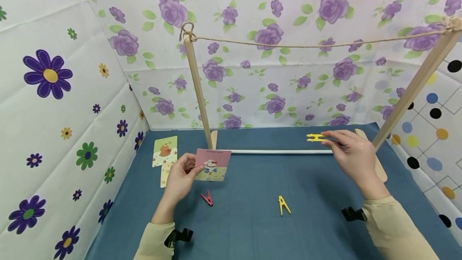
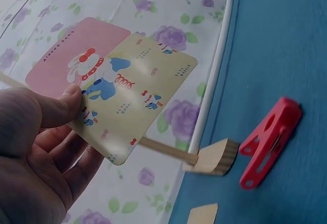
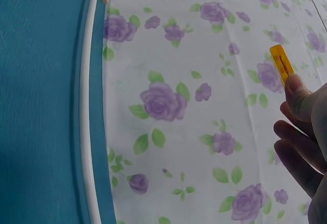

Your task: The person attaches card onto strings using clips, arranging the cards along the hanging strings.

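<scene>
My left hand [image 1: 182, 177] pinches a pink and yellow card [image 1: 213, 165] by its left edge, thumb in front. In the left wrist view the card [image 2: 122, 86] shows a white rabbit figure with a red bow. At the right, my right hand [image 1: 351, 153] pinches a yellow clothespin [image 1: 315, 137] between thumb and fingers, its far end pointing left. The same clothespin [image 3: 281, 63] stands out past the thumb in the right wrist view. A red clothespin [image 1: 207, 198] lies on the cloth just below the card. Another yellow clothespin [image 1: 283, 205] lies between the hands.
A twine line [image 1: 288, 46] hangs between a left wooden post [image 1: 197, 87] and a right wooden post [image 1: 415, 91]. A white rod [image 1: 281, 151] joins their bases. Two overlapping cards [image 1: 165, 151] lie at the left on the blue cloth [image 1: 245, 224]. Flowered sheets surround the table.
</scene>
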The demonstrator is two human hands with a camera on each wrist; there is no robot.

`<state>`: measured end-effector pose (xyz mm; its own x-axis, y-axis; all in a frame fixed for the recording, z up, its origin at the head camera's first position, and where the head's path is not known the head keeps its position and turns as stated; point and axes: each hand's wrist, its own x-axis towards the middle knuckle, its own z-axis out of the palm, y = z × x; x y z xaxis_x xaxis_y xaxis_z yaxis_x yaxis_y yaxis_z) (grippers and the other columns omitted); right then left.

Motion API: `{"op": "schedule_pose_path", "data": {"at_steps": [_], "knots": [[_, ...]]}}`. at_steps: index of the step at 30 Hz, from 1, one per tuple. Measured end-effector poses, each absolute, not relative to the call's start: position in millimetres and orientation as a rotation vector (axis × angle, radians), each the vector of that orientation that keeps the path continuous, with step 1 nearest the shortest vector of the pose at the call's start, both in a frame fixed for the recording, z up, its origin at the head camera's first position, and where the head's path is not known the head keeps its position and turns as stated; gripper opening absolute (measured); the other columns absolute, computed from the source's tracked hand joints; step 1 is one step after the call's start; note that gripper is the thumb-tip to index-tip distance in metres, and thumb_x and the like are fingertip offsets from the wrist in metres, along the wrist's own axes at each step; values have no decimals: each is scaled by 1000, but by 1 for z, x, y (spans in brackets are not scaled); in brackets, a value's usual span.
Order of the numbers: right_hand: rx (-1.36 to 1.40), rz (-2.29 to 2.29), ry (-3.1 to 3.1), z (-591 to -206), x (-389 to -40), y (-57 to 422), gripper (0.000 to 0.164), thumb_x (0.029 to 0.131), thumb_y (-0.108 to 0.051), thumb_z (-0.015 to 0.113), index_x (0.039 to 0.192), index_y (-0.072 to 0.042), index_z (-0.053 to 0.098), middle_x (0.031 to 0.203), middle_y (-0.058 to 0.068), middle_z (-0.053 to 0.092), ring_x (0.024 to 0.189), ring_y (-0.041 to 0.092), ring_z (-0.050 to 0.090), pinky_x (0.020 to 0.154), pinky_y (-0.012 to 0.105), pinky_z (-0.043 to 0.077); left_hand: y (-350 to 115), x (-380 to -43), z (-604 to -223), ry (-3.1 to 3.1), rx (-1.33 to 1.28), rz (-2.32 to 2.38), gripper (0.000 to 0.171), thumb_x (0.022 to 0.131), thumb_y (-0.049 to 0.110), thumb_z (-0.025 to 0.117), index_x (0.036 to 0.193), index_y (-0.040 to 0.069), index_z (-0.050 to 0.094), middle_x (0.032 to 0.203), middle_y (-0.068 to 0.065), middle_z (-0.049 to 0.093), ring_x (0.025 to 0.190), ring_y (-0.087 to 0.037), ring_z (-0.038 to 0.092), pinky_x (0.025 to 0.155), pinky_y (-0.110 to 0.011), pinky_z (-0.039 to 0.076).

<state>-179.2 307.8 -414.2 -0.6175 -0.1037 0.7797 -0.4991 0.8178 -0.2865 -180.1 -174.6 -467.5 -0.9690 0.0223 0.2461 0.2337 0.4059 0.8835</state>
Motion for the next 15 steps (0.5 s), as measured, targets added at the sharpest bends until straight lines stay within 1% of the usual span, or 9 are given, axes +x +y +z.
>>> {"op": "schedule_pose_path", "data": {"at_steps": [3, 7, 10, 15], "knots": [[452, 609, -2183, -414, -181, 303, 30, 84, 3, 88, 111, -9, 85, 100, 8, 80, 61, 15, 64, 51, 18, 33, -168, -181, -468, -2466, -228, -1605, 15, 98, -1, 75, 112, 1, 69, 97, -14, 77, 85, -32, 70, 72, -26, 51], [473, 610, -2182, -414, -184, 297, 29, 85, 3, 88, 110, -9, 85, 98, 7, 80, 65, 17, 67, 53, 19, 35, -163, -182, -469, -2432, -287, -1642, 14, 98, 2, 76, 111, 5, 71, 96, -10, 78, 84, -28, 70, 72, -26, 52], [502, 617, -2161, -412, -187, 293, 28, 83, 2, 89, 109, -9, 85, 97, 7, 80, 67, 18, 69, 55, 20, 36, -159, -184, -469, -2406, -337, -1675, 14, 98, 5, 77, 110, 8, 72, 95, -8, 78, 83, -26, 72, 72, -27, 53], [540, 591, -2127, -402, -189, 285, 28, 81, -2, 92, 108, -8, 85, 95, 8, 79, 65, 19, 68, 54, 25, 39, -150, -188, -467, -2376, -396, -1706, 14, 99, 6, 78, 110, 9, 71, 95, -7, 78, 83, -26, 72, 71, -28, 54]]}}
